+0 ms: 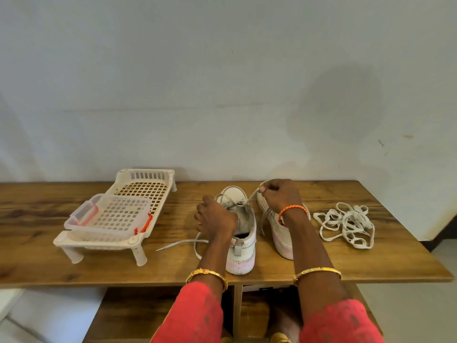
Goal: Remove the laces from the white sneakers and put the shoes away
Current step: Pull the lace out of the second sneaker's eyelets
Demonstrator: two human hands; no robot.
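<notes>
Two white sneakers are sitting heel-toward-us at the centre of the frame on the wooden surface (333, 243), and we are working on the left sneaker (243, 233), the one still laced. Our left hand (214, 219) is curling against its near side, steadying it, though we cannot tell exactly what the fingers are gripping. Our right hand (279, 196) is pinching the lace (252, 198) above the right sneaker (279, 233). A pulled-out lace (346, 225) is lying heaped at the right. We are risking a snag at an eyelet, which could drag the shoe toward the near edge. The rack (116, 214) is waiting at the left.
</notes>
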